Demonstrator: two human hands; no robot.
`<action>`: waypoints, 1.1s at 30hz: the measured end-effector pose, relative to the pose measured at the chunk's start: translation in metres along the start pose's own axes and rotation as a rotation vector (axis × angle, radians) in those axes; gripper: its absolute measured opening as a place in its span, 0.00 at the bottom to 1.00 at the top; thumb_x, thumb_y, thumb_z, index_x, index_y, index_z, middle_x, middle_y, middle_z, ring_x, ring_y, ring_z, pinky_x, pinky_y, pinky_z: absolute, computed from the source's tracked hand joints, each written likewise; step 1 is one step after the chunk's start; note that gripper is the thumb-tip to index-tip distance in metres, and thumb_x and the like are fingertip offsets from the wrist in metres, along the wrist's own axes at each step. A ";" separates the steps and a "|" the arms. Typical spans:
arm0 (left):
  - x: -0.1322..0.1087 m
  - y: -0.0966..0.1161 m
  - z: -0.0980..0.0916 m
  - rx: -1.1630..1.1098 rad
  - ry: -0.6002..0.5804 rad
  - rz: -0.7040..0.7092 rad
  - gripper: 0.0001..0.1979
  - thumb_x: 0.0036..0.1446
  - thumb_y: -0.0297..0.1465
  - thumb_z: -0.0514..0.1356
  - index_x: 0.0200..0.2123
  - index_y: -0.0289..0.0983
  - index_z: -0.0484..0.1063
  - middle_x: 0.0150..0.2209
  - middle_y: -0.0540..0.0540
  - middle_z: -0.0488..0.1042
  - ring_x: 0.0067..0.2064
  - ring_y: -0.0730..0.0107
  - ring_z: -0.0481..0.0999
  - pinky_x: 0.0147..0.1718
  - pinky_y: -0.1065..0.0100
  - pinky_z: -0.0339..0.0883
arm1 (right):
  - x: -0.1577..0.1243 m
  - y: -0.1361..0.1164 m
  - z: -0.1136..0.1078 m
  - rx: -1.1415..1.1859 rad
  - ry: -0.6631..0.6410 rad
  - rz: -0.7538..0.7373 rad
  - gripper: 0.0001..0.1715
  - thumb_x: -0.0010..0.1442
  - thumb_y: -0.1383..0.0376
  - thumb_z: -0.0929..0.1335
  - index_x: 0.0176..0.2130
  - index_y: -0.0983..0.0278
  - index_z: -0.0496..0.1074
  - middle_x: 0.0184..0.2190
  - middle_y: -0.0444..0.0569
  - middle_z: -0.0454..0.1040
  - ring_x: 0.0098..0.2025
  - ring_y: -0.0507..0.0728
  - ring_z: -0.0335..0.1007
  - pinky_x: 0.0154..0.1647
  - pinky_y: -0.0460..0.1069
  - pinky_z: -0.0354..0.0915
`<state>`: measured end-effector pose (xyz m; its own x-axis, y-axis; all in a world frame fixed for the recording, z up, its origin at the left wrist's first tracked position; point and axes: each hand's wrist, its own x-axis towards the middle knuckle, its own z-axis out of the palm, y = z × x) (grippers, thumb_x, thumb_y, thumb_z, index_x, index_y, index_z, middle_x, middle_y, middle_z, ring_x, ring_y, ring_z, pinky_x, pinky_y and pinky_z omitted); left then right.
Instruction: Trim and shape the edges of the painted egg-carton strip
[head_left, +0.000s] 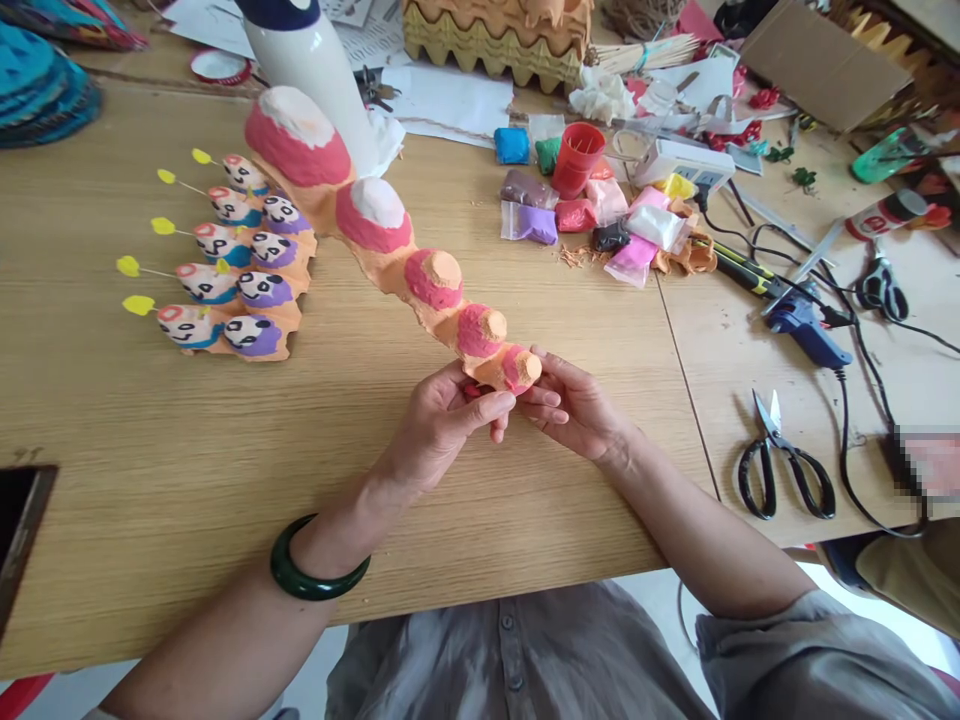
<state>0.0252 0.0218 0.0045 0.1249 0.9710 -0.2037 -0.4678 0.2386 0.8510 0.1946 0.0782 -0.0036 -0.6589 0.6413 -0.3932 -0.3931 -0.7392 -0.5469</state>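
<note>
- Carton strip, tip pinched between left hand and right hand, both clamped on it
- Table edge close at 6 o'clock
- Scissors at 3 o'clock
- Clay bags at 12 o'clock
- Panda pieces at 10 o'clock

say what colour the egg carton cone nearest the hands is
The cone is pink with an orange tip, head view.

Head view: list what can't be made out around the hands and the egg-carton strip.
Small red piece: head view, mostly hidden by the left hand; its kind cannot be told.
Underside of the egg-carton strip at its tip: head view, hidden by the right hand.
Dark flat object: head view, cut off by the left edge.
Patch: head view, pixelated.
</note>
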 end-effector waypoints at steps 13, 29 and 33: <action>-0.002 -0.005 -0.009 0.113 0.063 0.063 0.07 0.54 0.30 0.74 0.33 0.35 0.79 0.17 0.55 0.72 0.16 0.79 0.66 0.17 0.73 0.61 | 0.000 0.005 0.004 0.062 -0.001 0.050 0.14 0.70 0.63 0.70 0.32 0.65 0.70 0.19 0.34 0.59 0.17 0.43 0.43 0.15 0.35 0.53; 0.005 -0.005 -0.012 0.010 0.019 0.026 0.12 0.53 0.35 0.73 0.30 0.35 0.77 0.20 0.53 0.74 0.21 0.76 0.72 0.22 0.73 0.68 | 0.001 0.006 0.001 0.034 0.014 0.010 0.14 0.68 0.62 0.72 0.32 0.66 0.71 0.19 0.34 0.58 0.18 0.44 0.43 0.16 0.36 0.53; 0.004 -0.008 -0.016 0.053 0.042 0.004 0.12 0.55 0.35 0.72 0.28 0.36 0.75 0.17 0.55 0.70 0.18 0.79 0.67 0.19 0.73 0.64 | 0.001 0.010 0.003 0.023 0.007 -0.001 0.13 0.65 0.61 0.74 0.32 0.67 0.74 0.20 0.35 0.61 0.19 0.44 0.45 0.17 0.36 0.56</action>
<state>0.0154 0.0243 -0.0108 0.0854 0.9719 -0.2194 -0.4214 0.2347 0.8760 0.1881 0.0705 -0.0074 -0.6541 0.6436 -0.3973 -0.4088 -0.7428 -0.5303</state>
